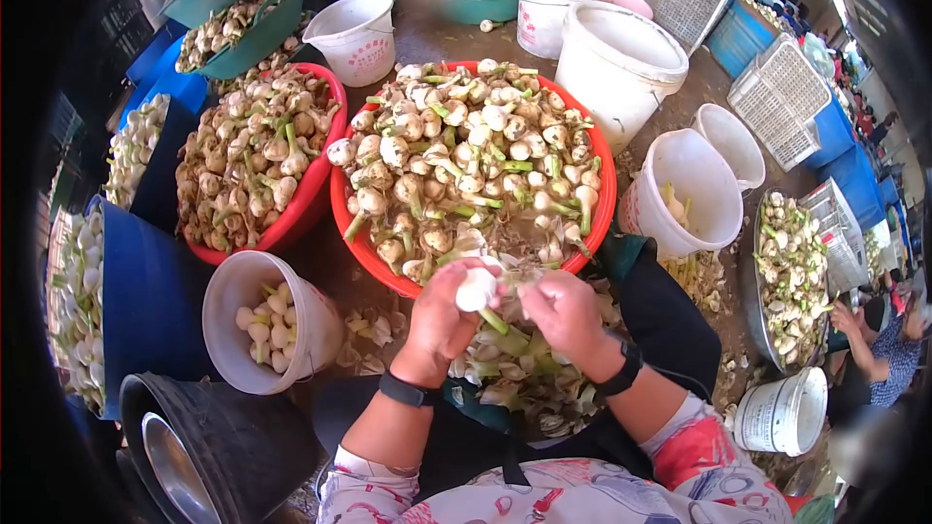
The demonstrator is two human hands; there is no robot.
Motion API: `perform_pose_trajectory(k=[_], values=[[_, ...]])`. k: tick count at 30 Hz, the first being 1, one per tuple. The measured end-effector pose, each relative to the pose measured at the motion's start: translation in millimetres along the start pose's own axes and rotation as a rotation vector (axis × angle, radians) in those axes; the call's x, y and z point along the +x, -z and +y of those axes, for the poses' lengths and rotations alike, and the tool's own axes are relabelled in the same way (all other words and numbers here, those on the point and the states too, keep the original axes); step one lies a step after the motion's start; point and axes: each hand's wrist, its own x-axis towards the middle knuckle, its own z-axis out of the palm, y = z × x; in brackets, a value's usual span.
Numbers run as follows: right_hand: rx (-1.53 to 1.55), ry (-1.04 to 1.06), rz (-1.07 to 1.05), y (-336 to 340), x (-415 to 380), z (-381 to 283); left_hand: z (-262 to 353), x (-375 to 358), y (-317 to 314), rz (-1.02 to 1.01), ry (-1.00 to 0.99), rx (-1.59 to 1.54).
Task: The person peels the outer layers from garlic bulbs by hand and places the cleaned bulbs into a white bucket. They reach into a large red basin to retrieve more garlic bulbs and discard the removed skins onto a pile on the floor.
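Note:
A white, peeled-looking garlic bulb (476, 289) with a short green stem sits in my left hand (442, 315), its fingers closed round it. Just to the right, my right hand (568, 315) is closed in a pinch on pale, papery garlic skin (521, 275). Both hands are over the near rim of a red tub (604, 184) heaped with unpeeled, dirt-marked garlic bulbs (466, 131). Below the hands, a pile of loose garlic peelings (524, 378) lies in my lap. Dark bands circle both wrists.
A white bucket (218, 330) at left holds clean bulbs. Another white bucket (714, 223) stands right of the tub, with a few bulbs inside. A second red tub (335, 126), blue bins (146, 281), and a black bucket (252, 437) crowd the left. At far right, another person's hand (849, 320) reaches toward a garlic-filled basin (762, 301).

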Motion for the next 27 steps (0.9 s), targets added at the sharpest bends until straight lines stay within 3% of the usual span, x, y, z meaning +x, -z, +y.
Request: perform_pose_trajectory(k=[1, 3, 4, 5, 7, 8, 9, 11, 13, 15, 17, 20, 21, 23, 25, 27], values=[[-0.008, 0.003, -0.006, -12, -1, 1, -1, 4, 1, 0.117, -0.032, -0.094], [0.353, 0.114, 0.132, -36, -2, 7, -5, 12, 7, 0.098, -0.039, -0.118], [0.336, -0.122, -0.276, -26, -3, 12, -10, 13, 9, 0.117, -0.077, -0.137], [0.332, -0.125, -0.268, -24, -1, 14, -13, 14, 9, 0.133, -0.115, -0.155], [-0.136, 0.03, -0.192, -19, 6, 21, -14, 15, 11, 0.152, -0.139, -0.044], [-0.165, -0.07, -0.104, -15, 16, 27, -12, 16, 14, 0.352, -0.192, 0.019], [-0.434, -0.092, -0.048, -15, 32, 65, -11, 16, 17, 0.554, -0.244, 0.082], [-0.754, -0.186, 0.096, 4, 64, 87, -9, 14, 18, 0.544, -0.235, 0.054], [-0.868, -0.241, -0.004, -6, 81, 119, -10, 12, 18, 0.375, -0.13, 0.021], [-1.071, -0.3, -0.325, -25, 88, 131, -11, 13, 11, 0.391, -0.123, 0.025], [-1.053, -0.365, -0.407, -33, 96, 145, -9, 15, 12, 0.405, -0.023, 0.018], [-0.858, -0.235, -0.135, -15, 104, 145, -6, 16, 18, 0.416, -0.037, 0.043], [-0.71, -0.086, 0.013, -7, 100, 138, -7, 14, 18, 0.427, -0.049, 0.094], [0.024, -0.331, 0.025, 2, 83, 71, -10, 17, 11, 0.376, -0.05, 0.145], [0.245, -0.231, -0.072, -11, 50, 30, -8, 21, 9, 0.149, -0.102, 0.246], [0.193, 0.11, -0.031, -30, 26, 23, -7, 17, 1, 0.029, -0.177, 0.243]])
